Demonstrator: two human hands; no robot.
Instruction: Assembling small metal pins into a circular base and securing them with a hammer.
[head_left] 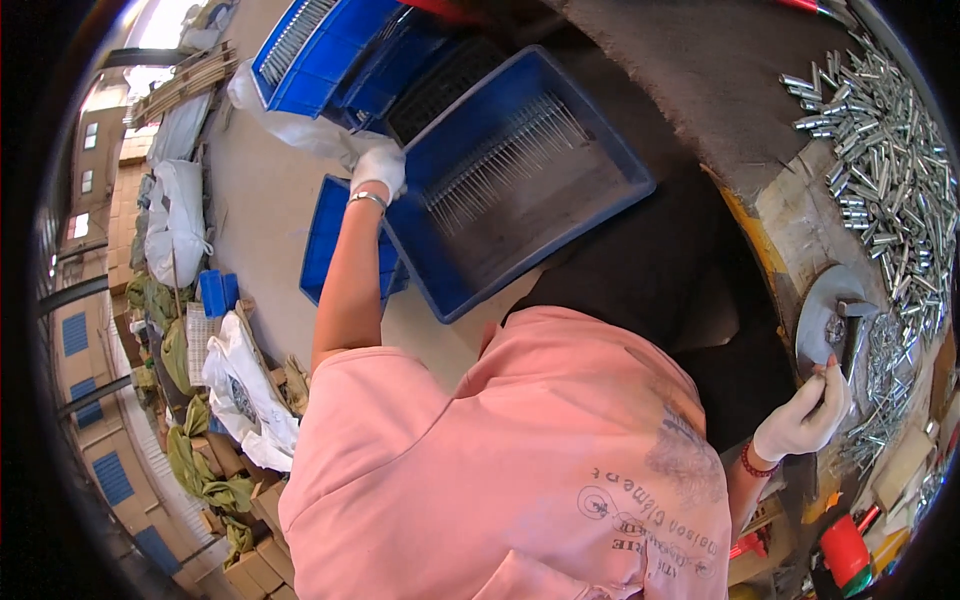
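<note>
Far L: heap of white sacks (176, 215) and cardboard boxes (250, 570) on the floor; L hand (378, 168), white-gloved w/ a bracelet, is closed on the rim of a big blue crate (610, 165), tilted, w/ rows of thin metal pins (500, 160) inside; more blue crates (330, 45) behind it; R hand (805, 415), gloved, fingers pinched at a round metal fixture (825, 315) on the tabletop (800, 230); whether it holds a piece, can't tell; loose silver tubes (885, 150) piled far R.
</note>
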